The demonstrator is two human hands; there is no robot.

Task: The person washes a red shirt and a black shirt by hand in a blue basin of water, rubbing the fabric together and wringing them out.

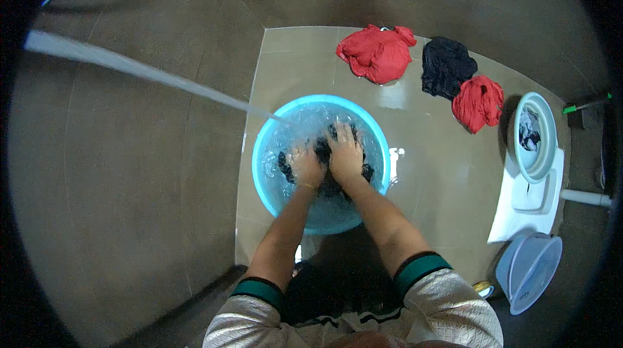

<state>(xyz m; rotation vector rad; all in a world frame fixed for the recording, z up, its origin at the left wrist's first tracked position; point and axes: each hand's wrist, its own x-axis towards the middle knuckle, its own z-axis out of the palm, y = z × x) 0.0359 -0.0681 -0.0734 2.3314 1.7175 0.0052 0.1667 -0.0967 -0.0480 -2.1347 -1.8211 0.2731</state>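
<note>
A round light-blue plastic basin (258,173) filled with water stands on the tiled floor before me. Dark wet cloth (323,149) lies in it, partly under water. My left hand (306,165) rests on the cloth at the left, blurred by splashing. Beside it my right hand (346,153) lies spread on the same cloth, palm down. Whether the fingers of either hand grip the fabric cannot be made out. A stream of water (146,72) runs in from the upper left and strikes the water near my left hand.
Beyond the basin lie a red garment (377,53), a black one (445,66) and another red one (479,103). At the right are a pale tub (549,151) with cloth inside, a white squat toilet (499,221), a white pipe (585,197) and a translucent blue basin (535,270).
</note>
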